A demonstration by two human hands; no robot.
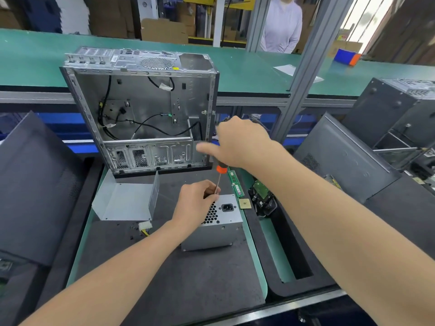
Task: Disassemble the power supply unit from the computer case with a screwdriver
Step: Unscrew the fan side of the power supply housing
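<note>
On the table (188,290), just in front of the open computer case (141,109), the power supply unit (219,227) stands outside it, socket face up. Screwdriver (220,170) near upright above the unit. Right hand (240,144) wraps the handle. Left hand (195,203) pinches the shaft low, hiding the tip.

We put the computer case (141,109) mid-frame, standing open at the back of the mat (176,278), with the power supply unit (219,222) in front of it, lower centre. Left of the unit lies a metal cover (127,198), a cable connector (145,225) just below that. Right of the unit: memory stick (235,183), processor chip (244,204), hard drive (262,198). The screwdriver (220,175) stands on the unit, left hand (195,203) pinching its shaft, right hand (237,142) gripping its handle.
</note>
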